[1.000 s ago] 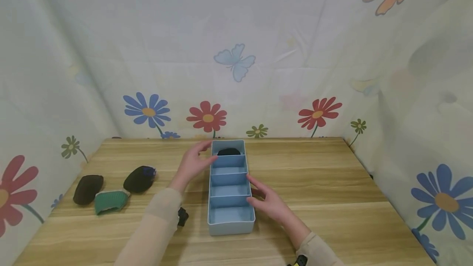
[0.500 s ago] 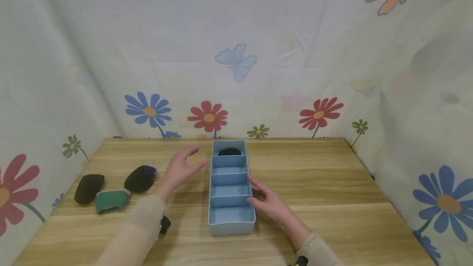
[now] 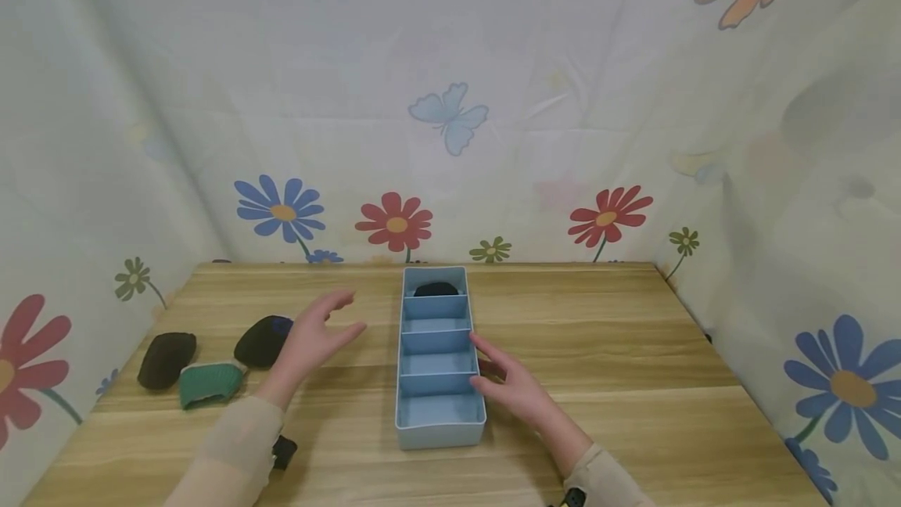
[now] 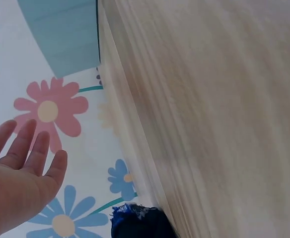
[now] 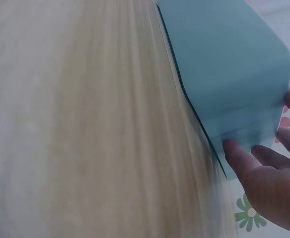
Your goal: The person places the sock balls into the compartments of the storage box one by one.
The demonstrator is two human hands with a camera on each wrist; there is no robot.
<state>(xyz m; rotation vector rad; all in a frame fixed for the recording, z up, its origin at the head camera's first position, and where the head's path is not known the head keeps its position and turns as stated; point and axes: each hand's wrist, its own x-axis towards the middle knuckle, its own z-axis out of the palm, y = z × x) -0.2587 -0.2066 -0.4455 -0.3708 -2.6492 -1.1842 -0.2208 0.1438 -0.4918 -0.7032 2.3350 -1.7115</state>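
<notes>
A long light-blue organizer box (image 3: 441, 435) with a row of compartments stands lengthwise mid-table. Its farthest compartment holds a black folded bundle (image 3: 436, 289). My left hand (image 3: 310, 346) is left of the box, palm facing it, fingers spread and holding nothing. It partly covers a black sock-like bundle (image 3: 259, 341), whose frayed blue threads (image 4: 130, 210) show in the left wrist view. Farther left lie a dark brown bundle (image 3: 166, 361) and a green ribbed one (image 3: 209, 384), like folded socks. My right hand (image 3: 517, 388) rests its fingertips on the box's right wall (image 5: 224, 74).
The wooden table (image 3: 605, 335) reaches back to a pale curtain (image 3: 521, 178) printed with flowers and butterflies, which also hangs at both sides. A black wrist device (image 3: 284, 452) sits under my left wrist.
My left hand has left the far left side of the box and moved left and nearer to me, toward the bundles. My right hand and the box have stayed in place.
</notes>
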